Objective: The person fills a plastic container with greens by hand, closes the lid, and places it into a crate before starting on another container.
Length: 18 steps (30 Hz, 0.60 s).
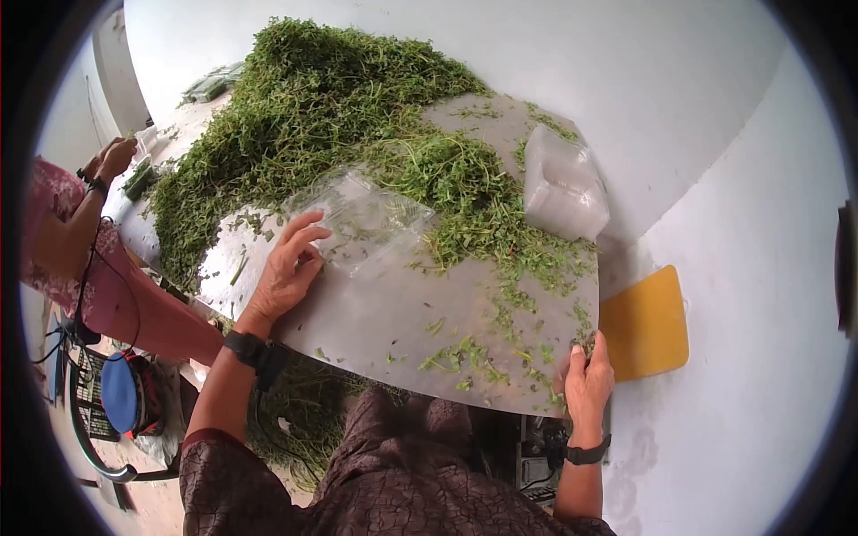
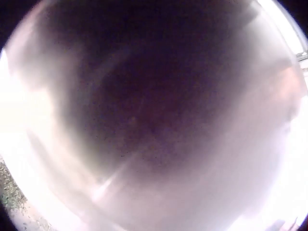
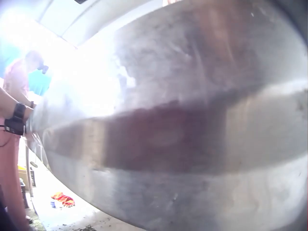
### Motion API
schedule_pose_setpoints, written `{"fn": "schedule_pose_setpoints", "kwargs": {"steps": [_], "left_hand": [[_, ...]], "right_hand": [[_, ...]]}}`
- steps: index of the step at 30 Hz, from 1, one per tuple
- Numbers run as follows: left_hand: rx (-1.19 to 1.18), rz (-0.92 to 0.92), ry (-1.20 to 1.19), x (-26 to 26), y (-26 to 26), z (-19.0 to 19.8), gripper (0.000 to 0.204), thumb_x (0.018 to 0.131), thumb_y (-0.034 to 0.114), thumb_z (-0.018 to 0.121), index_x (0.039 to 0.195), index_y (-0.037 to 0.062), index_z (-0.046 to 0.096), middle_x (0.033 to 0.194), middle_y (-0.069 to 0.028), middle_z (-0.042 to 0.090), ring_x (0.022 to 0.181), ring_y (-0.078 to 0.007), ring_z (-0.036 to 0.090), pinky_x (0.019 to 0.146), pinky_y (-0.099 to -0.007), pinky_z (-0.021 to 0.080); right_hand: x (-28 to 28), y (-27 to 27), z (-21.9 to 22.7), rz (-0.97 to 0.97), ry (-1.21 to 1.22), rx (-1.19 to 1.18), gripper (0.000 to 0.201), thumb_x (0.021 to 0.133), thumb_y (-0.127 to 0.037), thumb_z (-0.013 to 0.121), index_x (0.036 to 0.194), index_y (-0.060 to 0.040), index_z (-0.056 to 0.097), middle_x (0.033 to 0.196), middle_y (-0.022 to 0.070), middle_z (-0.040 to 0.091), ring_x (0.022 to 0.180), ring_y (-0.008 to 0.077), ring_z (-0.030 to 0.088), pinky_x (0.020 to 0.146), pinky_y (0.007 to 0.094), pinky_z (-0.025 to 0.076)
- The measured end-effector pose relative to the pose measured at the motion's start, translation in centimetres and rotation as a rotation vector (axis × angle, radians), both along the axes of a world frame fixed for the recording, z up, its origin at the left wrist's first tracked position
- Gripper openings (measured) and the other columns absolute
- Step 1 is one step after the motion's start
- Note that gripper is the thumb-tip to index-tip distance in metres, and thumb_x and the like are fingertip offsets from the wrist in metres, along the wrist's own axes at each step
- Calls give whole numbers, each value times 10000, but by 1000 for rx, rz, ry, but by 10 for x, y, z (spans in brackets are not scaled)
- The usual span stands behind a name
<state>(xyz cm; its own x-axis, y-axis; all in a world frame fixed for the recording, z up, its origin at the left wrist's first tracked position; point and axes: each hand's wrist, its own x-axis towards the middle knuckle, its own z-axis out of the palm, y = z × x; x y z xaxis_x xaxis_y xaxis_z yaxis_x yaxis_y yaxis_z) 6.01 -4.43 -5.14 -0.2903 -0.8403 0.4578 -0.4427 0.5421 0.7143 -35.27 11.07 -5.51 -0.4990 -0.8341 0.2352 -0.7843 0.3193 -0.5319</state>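
Note:
In the head view my left hand (image 1: 290, 268) is over the front of the metal table (image 1: 393, 313), its fingers loosely bent and holding nothing. Just beyond its fingertips lies a clear plastic container (image 1: 375, 219) with loose leaves showing through it. My right hand (image 1: 590, 384) is at the table's right front corner, fingers pointing forward along the edge, beside scattered leaf bits (image 1: 474, 357). A small heap of leafy green stems (image 1: 456, 174) lies past the container. Blurred, dark surfaces fill the left wrist view; the right wrist view mostly shows shiny metal (image 3: 168, 134).
A large mound of greens (image 1: 313, 98) covers the back of the table. Nested clear containers (image 1: 563, 183) stand at the right edge, above a yellow board (image 1: 645, 326) by the wall. At left, another person's hands (image 1: 114, 159) work near packed greens (image 1: 138, 181).

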Motion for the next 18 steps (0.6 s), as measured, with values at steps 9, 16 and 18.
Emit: {"fn": "schedule_pose_setpoints", "kwargs": {"steps": [9, 16, 18], "left_hand": [[-97, -105, -133, -5, 3, -1, 376, 798, -83, 488, 1139, 60, 553, 1407, -109, 439, 1016, -281, 597, 841, -339, 491], [-291, 80, -123, -5, 3, -1, 291, 801, -87, 509, 1050, 54, 562, 1266, -121, 551, 1152, -325, 544, 945, -374, 458], [-306, 142, -84, -4, 3, -1, 283, 803, -83, 514, 1046, 52, 566, 1245, -118, 562, 1142, -326, 548, 945, -375, 455]], "right_hand": [[8, 1, -1, -19, 148, -39, 458, 900, -218, 523, 1237, 90, 485, 1117, 311, 587, 1003, 443, 582, 866, 464, 456], [7, 1, -4, -33, 146, -42, 454, 895, -228, 532, 1226, 81, 493, 1112, 310, 586, 1001, 440, 582, 866, 471, 456], [6, 1, -6, -34, 165, -62, 454, 892, -229, 535, 1222, 80, 496, 1102, 310, 590, 992, 443, 585, 860, 474, 457]]}}
